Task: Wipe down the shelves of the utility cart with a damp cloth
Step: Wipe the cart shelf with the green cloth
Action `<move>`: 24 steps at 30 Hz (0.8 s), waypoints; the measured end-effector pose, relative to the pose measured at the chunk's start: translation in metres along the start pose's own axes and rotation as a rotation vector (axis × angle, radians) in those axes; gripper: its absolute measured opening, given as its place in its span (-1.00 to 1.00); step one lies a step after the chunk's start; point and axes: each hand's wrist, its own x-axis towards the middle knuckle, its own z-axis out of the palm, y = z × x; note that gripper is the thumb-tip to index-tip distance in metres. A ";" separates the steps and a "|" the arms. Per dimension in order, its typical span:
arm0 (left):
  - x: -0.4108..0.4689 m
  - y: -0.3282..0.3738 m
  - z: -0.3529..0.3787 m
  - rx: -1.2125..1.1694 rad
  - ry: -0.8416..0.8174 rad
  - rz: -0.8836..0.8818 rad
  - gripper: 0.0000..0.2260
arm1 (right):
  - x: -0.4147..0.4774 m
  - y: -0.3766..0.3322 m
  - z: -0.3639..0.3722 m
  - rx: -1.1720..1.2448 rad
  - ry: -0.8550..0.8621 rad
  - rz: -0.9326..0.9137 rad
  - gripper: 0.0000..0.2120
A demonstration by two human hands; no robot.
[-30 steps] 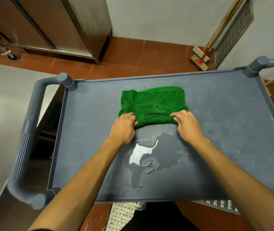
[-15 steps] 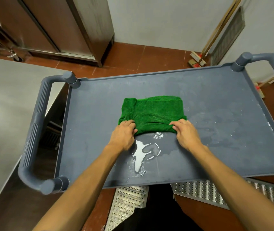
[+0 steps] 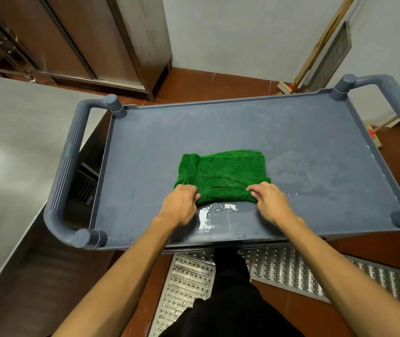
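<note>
A folded green cloth [image 3: 223, 173] lies flat near the middle of the grey utility cart's top shelf [image 3: 157, 147]. My left hand [image 3: 180, 204] grips the cloth's near left corner and my right hand [image 3: 270, 201] grips its near right corner, fingers curled into the fabric. A shiny puddle of water [image 3: 214, 214] sits on the shelf between my hands, just in front of the cloth. Wet smears and droplets [image 3: 303, 176] mark the shelf to the right of the cloth.
Thick grey handles stand at the cart's left [image 3: 68, 166] and right [image 3: 393, 98] ends. A steel counter [image 3: 11, 152] adjoins the left side. Steel cabinets [image 3: 92, 37] stand behind, brooms [image 3: 315, 47] lean at the back right wall, and perforated metal floor grating [image 3: 291, 271] lies underfoot.
Both hands have dragged the cloth towards me across the shelf, covering more of the puddle. The view has pulled back, showing more of the cart.
</note>
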 end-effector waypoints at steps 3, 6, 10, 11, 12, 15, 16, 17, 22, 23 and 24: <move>-0.012 0.002 0.000 0.009 -0.007 -0.021 -0.77 | -0.011 -0.001 0.001 -0.013 -0.015 -0.010 -0.72; -0.023 0.003 0.003 0.018 -0.018 -0.020 -0.78 | -0.019 -0.002 0.001 -0.021 -0.034 -0.016 -0.72; -0.038 0.004 0.009 0.021 -0.023 -0.006 -0.78 | -0.032 -0.002 0.004 -0.037 -0.050 -0.022 -0.71; -0.042 0.005 0.010 0.020 -0.022 -0.001 -0.78 | -0.036 -0.002 0.005 -0.040 -0.051 -0.022 -0.71; -0.046 0.005 0.011 0.019 -0.021 0.003 -0.78 | -0.038 -0.002 0.005 -0.044 -0.053 -0.021 -0.71; -0.056 0.006 0.014 0.022 -0.017 0.017 -0.78 | -0.046 -0.002 0.006 -0.060 -0.073 -0.020 -0.71; -0.058 0.006 0.015 0.024 -0.017 0.020 -0.78 | -0.049 -0.002 0.007 -0.063 -0.079 -0.022 -0.70; -0.061 0.006 0.016 0.027 -0.018 0.023 -0.78 | -0.051 -0.002 0.007 -0.069 -0.085 -0.025 -0.70; -0.075 0.004 0.019 0.038 -0.028 0.031 -0.75 | -0.059 -0.004 0.005 -0.105 -0.129 -0.030 -0.70; -0.078 0.004 0.020 0.039 -0.027 0.036 -0.75 | -0.060 -0.005 0.004 -0.113 -0.136 -0.027 -0.70; -0.080 0.003 0.021 0.038 -0.025 0.039 -0.75 | -0.062 -0.005 0.004 -0.120 -0.141 -0.026 -0.70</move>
